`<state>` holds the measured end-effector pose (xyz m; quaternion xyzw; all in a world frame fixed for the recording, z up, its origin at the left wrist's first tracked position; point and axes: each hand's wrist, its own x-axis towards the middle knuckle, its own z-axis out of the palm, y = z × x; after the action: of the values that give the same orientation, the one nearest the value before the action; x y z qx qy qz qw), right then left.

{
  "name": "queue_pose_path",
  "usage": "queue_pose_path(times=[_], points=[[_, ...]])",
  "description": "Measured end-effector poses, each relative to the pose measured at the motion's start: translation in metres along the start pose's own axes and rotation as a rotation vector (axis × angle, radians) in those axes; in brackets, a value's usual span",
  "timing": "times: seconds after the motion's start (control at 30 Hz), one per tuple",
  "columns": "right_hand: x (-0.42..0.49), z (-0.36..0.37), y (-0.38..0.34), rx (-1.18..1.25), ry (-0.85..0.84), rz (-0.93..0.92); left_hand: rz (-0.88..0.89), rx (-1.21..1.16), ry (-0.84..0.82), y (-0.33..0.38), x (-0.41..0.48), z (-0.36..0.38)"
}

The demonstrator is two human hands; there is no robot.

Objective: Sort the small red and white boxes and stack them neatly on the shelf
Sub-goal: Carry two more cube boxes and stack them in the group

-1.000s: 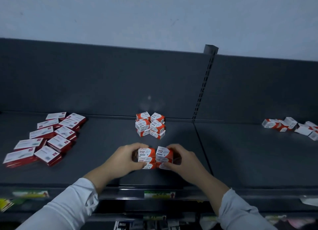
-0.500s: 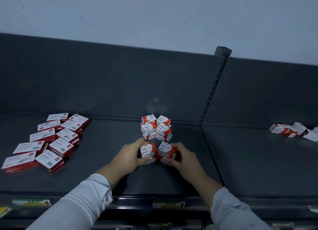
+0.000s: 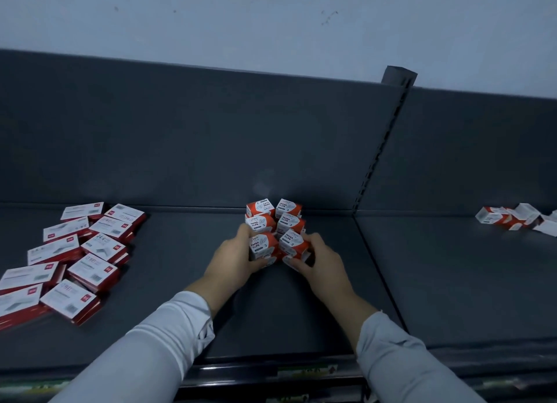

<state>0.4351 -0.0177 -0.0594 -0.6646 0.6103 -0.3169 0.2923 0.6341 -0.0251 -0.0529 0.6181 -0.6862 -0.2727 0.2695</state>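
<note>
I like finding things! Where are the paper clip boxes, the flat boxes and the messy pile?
paper clip boxes point(image 3: 261, 222): head view, white top of a middle box.
flat boxes point(image 3: 104, 247): head view, white lid of one box.
messy pile point(image 3: 491, 217): head view, its leftmost box.

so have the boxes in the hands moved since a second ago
Yes. The held paper clip boxes went back across the shelf, away from its front edge, and now sit against the rear stack; a gap of bare shelf lay between them before.
</note>
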Motion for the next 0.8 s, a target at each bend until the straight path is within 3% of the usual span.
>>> queue_pose_path(times=[0.37,0.63,0.8], points=[[0.008,0.004,-0.002,-0.027,0.021,0.034,-0.072,-0.017,0.051,0.002,0.008,0.003],[0.001,-0.002,-0.005,0.007,-0.023,0.038,-0.129,-0.108,-0.015,0.006,0.008,-0.001],[-0.004,-0.021,-0.009,-0.059,-0.075,-0.016,-0.115,-0.050,0.107,0.017,0.017,-0.012]])
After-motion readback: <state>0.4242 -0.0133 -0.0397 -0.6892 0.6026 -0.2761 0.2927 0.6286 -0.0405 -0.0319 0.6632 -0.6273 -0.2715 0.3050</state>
